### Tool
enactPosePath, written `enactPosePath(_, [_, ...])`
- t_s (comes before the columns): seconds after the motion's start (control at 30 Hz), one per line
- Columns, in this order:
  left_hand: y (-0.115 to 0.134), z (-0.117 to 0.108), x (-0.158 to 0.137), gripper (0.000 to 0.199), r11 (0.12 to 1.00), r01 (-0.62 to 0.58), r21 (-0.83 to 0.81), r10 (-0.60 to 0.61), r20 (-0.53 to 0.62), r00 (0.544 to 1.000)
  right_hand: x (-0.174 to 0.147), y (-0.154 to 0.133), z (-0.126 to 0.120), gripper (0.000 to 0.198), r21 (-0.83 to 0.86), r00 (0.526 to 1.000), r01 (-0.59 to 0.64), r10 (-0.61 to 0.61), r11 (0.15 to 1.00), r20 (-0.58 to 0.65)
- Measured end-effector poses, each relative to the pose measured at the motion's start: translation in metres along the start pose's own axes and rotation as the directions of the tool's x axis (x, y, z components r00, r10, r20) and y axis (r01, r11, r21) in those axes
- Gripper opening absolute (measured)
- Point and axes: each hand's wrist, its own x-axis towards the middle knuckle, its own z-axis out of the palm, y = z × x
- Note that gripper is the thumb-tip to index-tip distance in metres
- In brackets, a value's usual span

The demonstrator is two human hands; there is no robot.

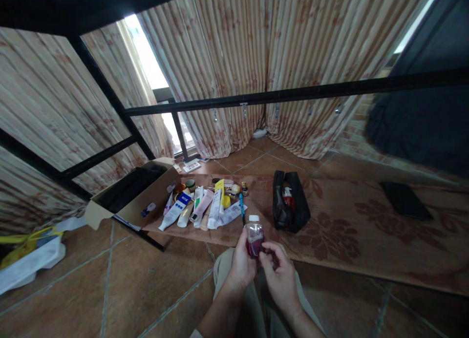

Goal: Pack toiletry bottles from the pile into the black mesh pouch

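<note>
My left hand (244, 261) is closed around the left side of a small clear bottle (255, 237) with a white cap and dark red-purple liquid inside. The bottle stands nearly upright above my lap. On its lower right side, the curled fingers of my right hand (279, 272) touch it. Beyond it on the bench lies a pile of tubes (201, 206), with a blue pen-like stick (242, 204) at its right end. To the right of the bottle sits an open black pouch (301, 208), holding a pump bottle (288, 199) with red contents.
An open cardboard box (154, 197) with dark contents stands at the bench's left end. A flat black object (406, 200) lies on the cloth-covered bench (340, 235) at right. A black metal rail (220, 103) crosses before the curtains (234, 45). White and yellow bags (32, 260) lie on the floor at left.
</note>
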Motion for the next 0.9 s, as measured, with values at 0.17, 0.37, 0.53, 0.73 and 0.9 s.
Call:
enactPosePath(0.17, [0.0005, 0.0011, -0.0008, 0.042, 1.000, 0.007, 0.016, -0.007, -0.010, 1.000, 0.0004, -0.0024, -0.0003, 0.019, -0.005, 1.000, 0.009, -0.009, 1.000, -0.015])
enactPosePath(0.37, [0.0001, 0.0005, -0.0005, 0.041, 1.000, -0.007, 0.027, 0.008, -0.023, 1.000, 0.0002, 0.0001, -0.0006, 0.020, -0.010, 1.000, 0.014, -0.014, 1.000, -0.013])
enactPosePath(0.53, [0.0000, -0.0031, -0.0004, 0.044, 0.999, 0.026, 0.041, -0.026, -0.016, 1.000, 0.0001, -0.0008, -0.0006, 0.018, -0.018, 1.000, 0.020, -0.020, 1.000, -0.006])
enactPosePath(0.73, [-0.0006, -0.0052, 0.0009, 0.046, 0.999, 0.035, 0.040, -0.036, 0.009, 0.999, -0.0003, -0.0050, 0.0002, 0.013, -0.030, 1.000, -0.018, 0.017, 0.999, -0.015])
enactPosePath(0.9, [-0.0021, -0.0075, 0.0041, 0.044, 0.999, 0.003, 0.037, -0.004, 0.017, 1.000, -0.0005, -0.0057, 0.0011, 0.014, -0.031, 1.000, -0.015, 0.014, 0.999, -0.026])
